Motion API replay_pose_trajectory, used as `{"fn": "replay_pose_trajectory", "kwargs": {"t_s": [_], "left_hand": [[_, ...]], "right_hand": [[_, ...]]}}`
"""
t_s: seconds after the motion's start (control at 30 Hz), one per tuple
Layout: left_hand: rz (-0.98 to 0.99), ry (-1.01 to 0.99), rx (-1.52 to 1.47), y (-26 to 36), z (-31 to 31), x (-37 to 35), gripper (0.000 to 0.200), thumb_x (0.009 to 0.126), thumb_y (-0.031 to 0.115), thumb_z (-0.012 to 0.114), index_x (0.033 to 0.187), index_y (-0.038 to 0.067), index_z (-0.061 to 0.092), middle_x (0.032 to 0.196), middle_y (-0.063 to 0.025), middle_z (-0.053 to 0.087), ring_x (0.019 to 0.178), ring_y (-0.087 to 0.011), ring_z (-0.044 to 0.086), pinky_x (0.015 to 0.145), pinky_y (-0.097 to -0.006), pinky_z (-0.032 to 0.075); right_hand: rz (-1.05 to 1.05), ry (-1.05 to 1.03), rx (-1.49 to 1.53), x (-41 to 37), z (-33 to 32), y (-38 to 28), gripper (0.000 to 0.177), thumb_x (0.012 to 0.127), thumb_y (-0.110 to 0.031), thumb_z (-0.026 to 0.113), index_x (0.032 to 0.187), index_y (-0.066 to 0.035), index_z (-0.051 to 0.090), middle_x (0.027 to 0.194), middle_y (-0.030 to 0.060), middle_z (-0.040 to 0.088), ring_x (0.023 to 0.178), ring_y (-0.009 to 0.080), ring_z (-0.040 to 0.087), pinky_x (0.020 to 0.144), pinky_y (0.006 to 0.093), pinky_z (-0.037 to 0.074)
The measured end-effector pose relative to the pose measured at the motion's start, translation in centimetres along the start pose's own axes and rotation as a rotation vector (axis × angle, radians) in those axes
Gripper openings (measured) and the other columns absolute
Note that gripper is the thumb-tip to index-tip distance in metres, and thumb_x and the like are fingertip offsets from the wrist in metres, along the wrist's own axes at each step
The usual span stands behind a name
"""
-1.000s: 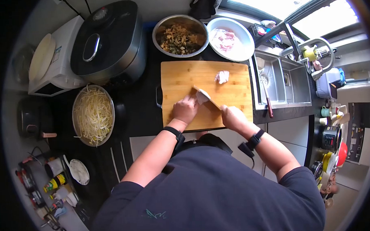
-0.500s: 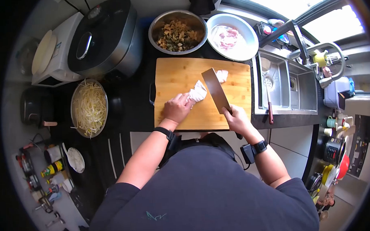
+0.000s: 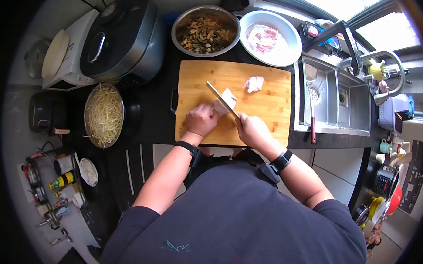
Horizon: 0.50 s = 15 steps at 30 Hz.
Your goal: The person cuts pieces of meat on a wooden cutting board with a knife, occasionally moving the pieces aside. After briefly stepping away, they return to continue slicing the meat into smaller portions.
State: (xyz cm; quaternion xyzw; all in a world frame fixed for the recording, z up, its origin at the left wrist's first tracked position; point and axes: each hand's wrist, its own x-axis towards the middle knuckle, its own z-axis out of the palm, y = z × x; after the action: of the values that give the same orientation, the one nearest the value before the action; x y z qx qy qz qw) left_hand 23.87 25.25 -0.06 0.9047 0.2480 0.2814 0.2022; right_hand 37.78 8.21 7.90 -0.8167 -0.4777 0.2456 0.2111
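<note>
On the wooden cutting board [image 3: 267, 116], my left hand [image 3: 201, 120] is closed on a pale piece of raw meat [image 3: 222, 106], its fingers curled at the meat's left end. My right hand [image 3: 254, 131] grips a cleaver [image 3: 223, 99] by its handle, which the fist hides. The blade stands on edge across the meat, slanting up to the left, close to the left fingers. A strip of meat shows beyond the blade. Apart from these, a second pale piece of meat [image 3: 253, 84] lies at the board's upper right.
Behind the board stand a steel bowl of chopped brown-green food [image 3: 176, 34] and a white basin [image 3: 292, 45] with raw meat. Bean sprouts [image 3: 103, 115] fill a bowl at left, near a large dark cooker [image 3: 115, 47]. A double sink [image 3: 323, 121] adjoins on the right.
The cleaver has moved left and down from between the two pieces of meat onto the held piece, its blade turned edge-on. My left hand keeps its hold. The view has shifted slightly.
</note>
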Motion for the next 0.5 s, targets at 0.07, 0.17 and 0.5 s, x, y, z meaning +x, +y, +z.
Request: {"fn": "replay_pose_trajectory", "kwargs": {"t_s": [0.07, 0.17, 0.5], "left_hand": [[0.001, -0.012, 0.013, -0.1, -0.1, 0.0, 0.010, 0.086, 0.022, 0.074, 0.083, 0.014, 0.069, 0.077, -0.0091, 0.070, 0.067, -0.0341, 0.071, 0.059, -0.0459, 0.058], [0.004, 0.007, -0.008, -0.2, 0.2, -0.1, 0.016, 0.089, 0.026, 0.074, 0.079, 0.015, 0.067, 0.073, -0.0086, 0.069, 0.064, -0.0337, 0.070, 0.057, -0.0462, 0.057], [0.021, -0.009, -0.049, -1.1, 0.8, -0.4, 0.017, 0.090, 0.027, 0.075, 0.081, 0.015, 0.069, 0.071, -0.0118, 0.068, 0.061, -0.0366, 0.068, 0.055, -0.0496, 0.056]], "right_hand": [[-0.009, -0.015, -0.105, -0.4, 0.3, -0.5, 0.017, 0.105, -0.015, 0.055, 0.098, -0.001, 0.060, 0.074, 0.0260, 0.070, 0.070, 0.0476, 0.071, 0.066, 0.0576, 0.057], [-0.006, -0.043, -0.241, -0.6, 0.7, -1.1, 0.010, 0.100, -0.009, 0.055, 0.102, 0.000, 0.058, 0.072, 0.0226, 0.071, 0.069, 0.0434, 0.073, 0.064, 0.0546, 0.059], [0.003, -0.037, -0.294, 2.4, 1.7, -2.9, 0.008, 0.096, -0.007, 0.057, 0.100, 0.000, 0.059, 0.074, 0.0229, 0.073, 0.069, 0.0414, 0.075, 0.063, 0.0523, 0.060]]}}
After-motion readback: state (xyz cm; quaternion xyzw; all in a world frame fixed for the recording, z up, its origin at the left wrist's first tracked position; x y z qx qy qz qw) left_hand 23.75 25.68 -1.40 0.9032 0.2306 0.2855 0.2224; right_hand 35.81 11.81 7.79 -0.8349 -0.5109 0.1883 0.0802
